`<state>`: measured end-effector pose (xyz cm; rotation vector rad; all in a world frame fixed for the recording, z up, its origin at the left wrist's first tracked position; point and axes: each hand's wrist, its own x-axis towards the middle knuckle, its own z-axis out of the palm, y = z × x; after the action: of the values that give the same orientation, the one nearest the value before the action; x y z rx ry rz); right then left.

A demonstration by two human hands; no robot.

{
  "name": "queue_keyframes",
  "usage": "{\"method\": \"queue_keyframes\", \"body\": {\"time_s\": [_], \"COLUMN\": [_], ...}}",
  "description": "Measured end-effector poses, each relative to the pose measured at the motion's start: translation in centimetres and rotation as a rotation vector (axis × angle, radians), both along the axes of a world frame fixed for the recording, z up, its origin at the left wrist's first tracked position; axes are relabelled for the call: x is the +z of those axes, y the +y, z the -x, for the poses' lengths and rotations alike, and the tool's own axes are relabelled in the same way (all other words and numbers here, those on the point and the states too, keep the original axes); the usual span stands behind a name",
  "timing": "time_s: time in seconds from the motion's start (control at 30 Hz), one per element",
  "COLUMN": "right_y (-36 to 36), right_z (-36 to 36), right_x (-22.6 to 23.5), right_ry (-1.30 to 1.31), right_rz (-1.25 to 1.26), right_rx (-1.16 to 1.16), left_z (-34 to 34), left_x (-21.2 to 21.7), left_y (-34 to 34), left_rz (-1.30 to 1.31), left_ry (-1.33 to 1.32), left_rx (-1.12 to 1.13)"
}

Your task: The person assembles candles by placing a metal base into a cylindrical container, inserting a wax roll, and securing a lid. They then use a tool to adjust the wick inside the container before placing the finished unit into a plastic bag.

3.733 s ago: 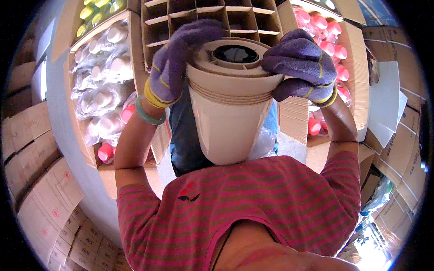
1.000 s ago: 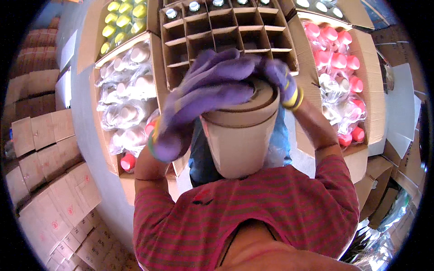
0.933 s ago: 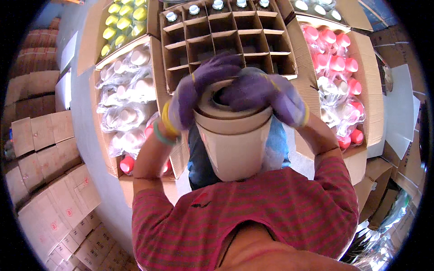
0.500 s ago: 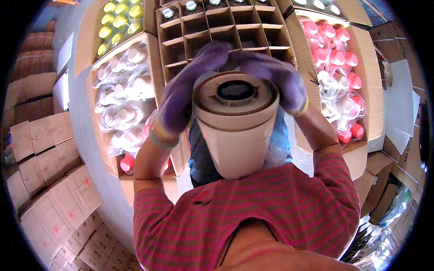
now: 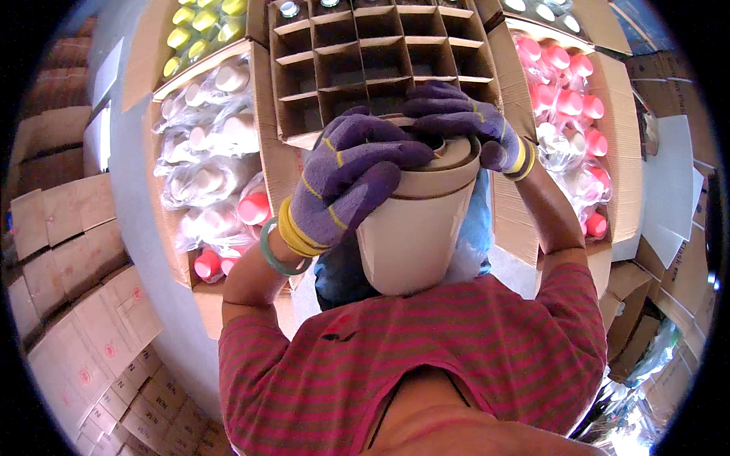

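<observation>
A tapered pale beige bin (image 5: 414, 243) stands upright between my knees. Set inside its rim is a beige disc-like piece (image 5: 456, 154) with a round opening, now mostly hidden by my gloves. My left hand (image 5: 346, 171), in a purple glove with a yellow cuff, lies over the left side of the top, its fingers curled toward the opening. From the right, my right hand (image 5: 464, 121), gloved alike, bends its fingers over the far side, thumb near the rim. Fingertips of both are closed in at the top; what they pinch there is hidden.
Ahead stands a divided carton (image 5: 357, 61) with a few white-capped bottles at its far end. Open cartons of plastic-wrapped bottles flank me, with red-capped bottles (image 5: 570, 102) at right and yellow-capped bottles (image 5: 201, 34) far left. Stacked cardboard boxes (image 5: 99, 334) line the left.
My hands have come in from around the bin's sides onto its top, covering the opening. The view has shifted slightly, bringing the divided carton's far bottles closer to the upper edge.
</observation>
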<state>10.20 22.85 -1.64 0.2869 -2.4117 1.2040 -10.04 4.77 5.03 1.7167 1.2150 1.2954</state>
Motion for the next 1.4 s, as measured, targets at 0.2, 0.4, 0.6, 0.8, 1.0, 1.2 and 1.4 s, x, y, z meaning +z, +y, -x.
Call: {"method": "queue_keyframes", "body": {"time_s": [0.2,0.4,0.6,0.8,1.0,1.2,1.4], "right_y": [-5.2,-0.7,-2.4,-1.7,0.2,-4.7,2.2], "right_z": [-0.1,1.1,1.5,1.5,1.1,1.3,0.9], "right_x": [5.1,3.8,5.0,4.8,0.5,7.1,2.3], "right_ry": [-0.046,-0.028,-0.074,-0.033,0.088,0.062,-0.086], "right_rz": [-0.076,0.055,-0.017,0.04,0.097,0.05,0.033], "right_rx": [-0.19,0.195,0.126,0.245,0.329,0.134,0.395], "left_z": [2.0,2.2,0.5,1.9,0.1,1.6,-0.1], "left_x": [-7.2,-1.9,-3.4,-3.5,1.2,-10.2,4.5], "left_y": [2.4,1.0,0.6,2.2,0.7,3.5,1.8], "left_rz": [-0.144,0.068,0.129,0.172,0.39,0.045,-0.083], "left_ry": [-0.47,-0.451,-0.699,-0.702,-0.348,-0.909,0.139], "left_rx": [-0.245,-0.237,-0.068,-0.245,0.037,-0.249,-0.171]}}
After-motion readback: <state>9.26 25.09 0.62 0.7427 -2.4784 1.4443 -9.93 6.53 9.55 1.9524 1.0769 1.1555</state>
